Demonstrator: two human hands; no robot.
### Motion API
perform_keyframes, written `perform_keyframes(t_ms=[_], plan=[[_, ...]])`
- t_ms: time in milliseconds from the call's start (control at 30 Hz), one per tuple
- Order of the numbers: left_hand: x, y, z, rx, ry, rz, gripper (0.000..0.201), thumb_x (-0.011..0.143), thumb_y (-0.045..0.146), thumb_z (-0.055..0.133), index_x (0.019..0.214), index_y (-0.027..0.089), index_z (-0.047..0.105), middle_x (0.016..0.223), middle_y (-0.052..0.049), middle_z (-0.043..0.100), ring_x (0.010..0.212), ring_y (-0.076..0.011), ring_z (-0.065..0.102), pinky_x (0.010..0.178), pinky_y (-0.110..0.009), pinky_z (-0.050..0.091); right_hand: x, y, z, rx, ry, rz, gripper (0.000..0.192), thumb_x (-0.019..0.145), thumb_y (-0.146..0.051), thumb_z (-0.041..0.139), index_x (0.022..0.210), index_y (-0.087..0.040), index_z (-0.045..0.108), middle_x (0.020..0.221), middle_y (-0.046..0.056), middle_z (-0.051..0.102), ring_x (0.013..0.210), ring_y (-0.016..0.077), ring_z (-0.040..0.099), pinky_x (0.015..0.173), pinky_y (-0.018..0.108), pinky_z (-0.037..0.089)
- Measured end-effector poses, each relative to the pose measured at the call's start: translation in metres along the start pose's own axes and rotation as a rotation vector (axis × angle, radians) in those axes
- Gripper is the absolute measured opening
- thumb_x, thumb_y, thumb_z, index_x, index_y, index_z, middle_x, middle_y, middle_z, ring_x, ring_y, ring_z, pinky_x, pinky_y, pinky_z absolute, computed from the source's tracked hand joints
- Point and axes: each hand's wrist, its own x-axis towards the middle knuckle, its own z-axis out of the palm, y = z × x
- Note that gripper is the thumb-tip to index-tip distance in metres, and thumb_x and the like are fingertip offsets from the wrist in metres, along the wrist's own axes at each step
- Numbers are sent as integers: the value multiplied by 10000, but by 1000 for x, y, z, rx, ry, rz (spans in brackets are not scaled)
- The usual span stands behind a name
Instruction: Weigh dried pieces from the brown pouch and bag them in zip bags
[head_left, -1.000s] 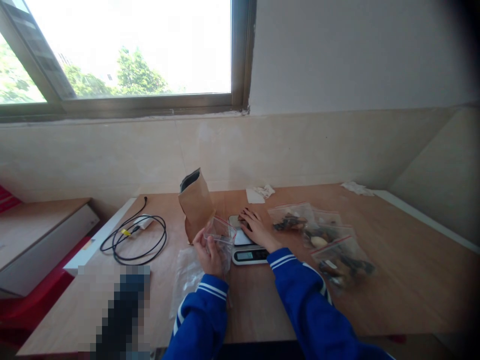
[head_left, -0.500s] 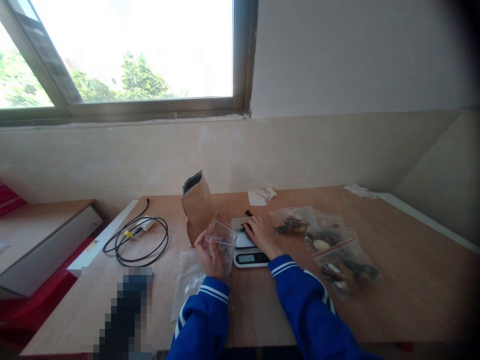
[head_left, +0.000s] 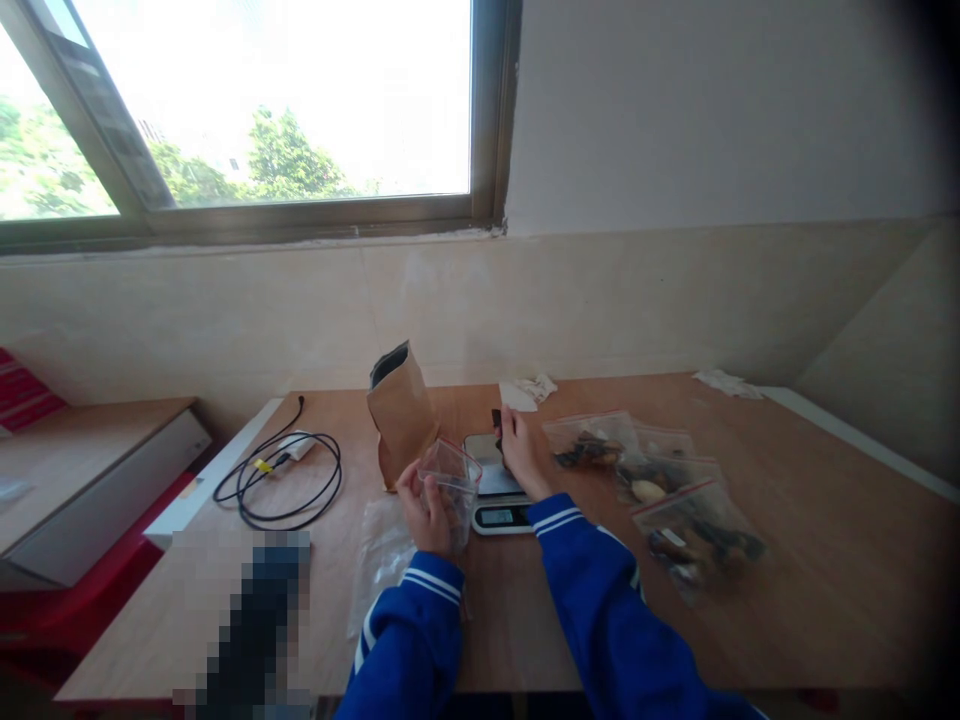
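My left hand (head_left: 421, 510) holds an empty clear zip bag (head_left: 450, 477) with its mouth held apart, just left of a small kitchen scale (head_left: 493, 492). My right hand (head_left: 516, 452) is raised over the scale's platform, fingers pinched on a small dark piece (head_left: 496, 418). An upright brown paper pouch (head_left: 401, 412) with an unsealed top stands behind the clear bag. Both sleeves are blue with white stripes.
Several clear zip bags with dark and pale contents (head_left: 651, 482) lie right of the scale. A flat plastic bag (head_left: 381, 552) lies under my left wrist. A coiled black cable (head_left: 283, 474) lies at left. Crumpled tissue (head_left: 532, 386) sits by the wall. A blurred dark object (head_left: 255, 625) is at the front left.
My right hand has lifted off the scale platform with a small dark piece between its fingers. The left hand kept holding the clear bag.
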Motion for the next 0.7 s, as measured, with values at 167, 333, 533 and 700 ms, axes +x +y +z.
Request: perform_keyframes(t_ms=[167, 333, 533, 700], plan=[[0, -2, 0, 1, 7, -25, 387, 892, 462, 483, 1161, 185, 456, 1229, -150, 592, 1159, -232, 567, 1011, -461, 413, -9, -50, 7, 469, -79, 137, 573, 821, -748, 255, 736, -237, 500, 631, 24, 578, 561, 177, 568, 511, 282, 447], [0, -1, 2, -53, -10, -8, 364, 893, 456, 482, 1147, 198, 450, 1248, -157, 583, 1169, -236, 564, 1003, -480, 419, -27, -77, 14, 606, -190, 172, 553, 843, -723, 256, 691, -240, 479, 626, 25, 583, 573, 172, 573, 544, 282, 477], [-2, 4, 4, -62, -1, 11, 362, 899, 456, 470, 1144, 190, 455, 1227, -162, 598, 1155, -242, 575, 992, -491, 427, -35, -73, 15, 603, -238, 171, 549, 808, -741, 332, 687, -232, 496, 597, 10, 561, 557, 176, 562, 546, 296, 465], [-2, 7, 4, -79, -5, 52, 383, 884, 488, 482, 1132, 196, 461, 1218, -158, 604, 1152, -250, 580, 992, -492, 433, -39, -67, 9, 485, -227, 96, 484, 858, -667, 336, 739, -230, 507, 636, 10, 573, 603, 175, 586, 576, 286, 478]])
